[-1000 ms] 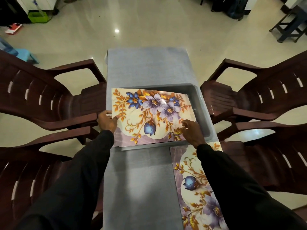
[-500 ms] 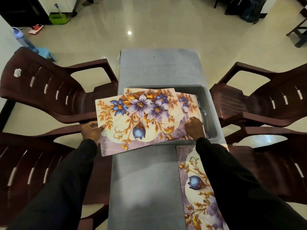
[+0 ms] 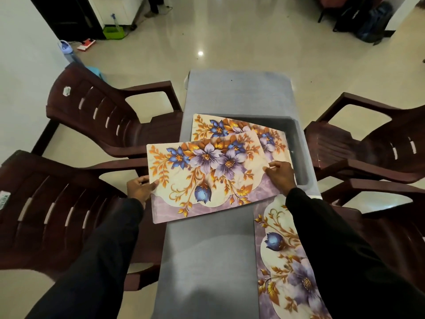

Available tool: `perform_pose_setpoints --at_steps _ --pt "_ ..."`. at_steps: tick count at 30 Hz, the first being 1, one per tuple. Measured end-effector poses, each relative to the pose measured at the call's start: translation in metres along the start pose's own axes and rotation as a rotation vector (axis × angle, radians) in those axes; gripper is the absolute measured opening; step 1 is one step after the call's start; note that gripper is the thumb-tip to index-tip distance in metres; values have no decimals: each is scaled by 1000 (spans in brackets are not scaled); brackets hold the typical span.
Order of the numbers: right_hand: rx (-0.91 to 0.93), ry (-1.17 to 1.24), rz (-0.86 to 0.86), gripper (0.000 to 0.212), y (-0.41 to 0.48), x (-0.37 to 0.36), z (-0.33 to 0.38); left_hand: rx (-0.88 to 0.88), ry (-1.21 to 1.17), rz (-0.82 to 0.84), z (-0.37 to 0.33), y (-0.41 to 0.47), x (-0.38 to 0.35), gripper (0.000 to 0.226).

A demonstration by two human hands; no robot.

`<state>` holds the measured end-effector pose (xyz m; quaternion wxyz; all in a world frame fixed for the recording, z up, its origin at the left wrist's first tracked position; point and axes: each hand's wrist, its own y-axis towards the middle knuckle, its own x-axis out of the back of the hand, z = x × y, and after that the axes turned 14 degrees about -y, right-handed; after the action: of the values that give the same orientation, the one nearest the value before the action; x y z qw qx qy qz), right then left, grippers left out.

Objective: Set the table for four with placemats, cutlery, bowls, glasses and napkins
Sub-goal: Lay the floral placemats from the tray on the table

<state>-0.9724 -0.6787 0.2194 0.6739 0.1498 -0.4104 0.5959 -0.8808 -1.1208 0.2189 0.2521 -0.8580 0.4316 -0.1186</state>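
Observation:
I hold a floral placemat [image 3: 207, 176] by its two short edges above the grey table [image 3: 207, 261]. My left hand [image 3: 139, 189] pinches its left edge, out past the table's left side. My right hand [image 3: 280, 178] pinches its right edge. Under it another floral placemat [image 3: 230, 126] lies on top of the grey tub [image 3: 299, 143], partly covered. A third placemat [image 3: 282, 261] lies flat on the near right of the table, partly hidden by my right sleeve. The tub's contents are hidden.
Dark brown plastic chairs stand on both sides: two on the left [image 3: 110, 118] [image 3: 46, 215] and two on the right [image 3: 368, 143] [image 3: 391, 226]. The far part of the table [image 3: 236, 93] is bare grey cloth. A bottle [image 3: 67, 50] and bags sit on the floor far off.
The top placemat has come off the tub and shifted left and toward me in both hands. A second placemat under it on the tub has come into view.

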Motion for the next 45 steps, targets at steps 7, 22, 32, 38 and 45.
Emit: perform_pose_setpoints --at_steps 7,22,32,38,45 --pt "-57 13 46 17 -57 14 -49 6 12 73 35 -65 11 40" --pt "-166 -38 8 39 -186 30 -183 48 158 80 147 -162 31 33" --pt "-149 -179 47 33 -225 12 -232 -30 299 26 190 -181 39 35" --pt "41 -330 92 45 -236 6 -218 -101 316 48 197 -198 38 38" --pt "194 -520 215 67 -246 -35 -190 -256 582 208 204 -213 34 65"
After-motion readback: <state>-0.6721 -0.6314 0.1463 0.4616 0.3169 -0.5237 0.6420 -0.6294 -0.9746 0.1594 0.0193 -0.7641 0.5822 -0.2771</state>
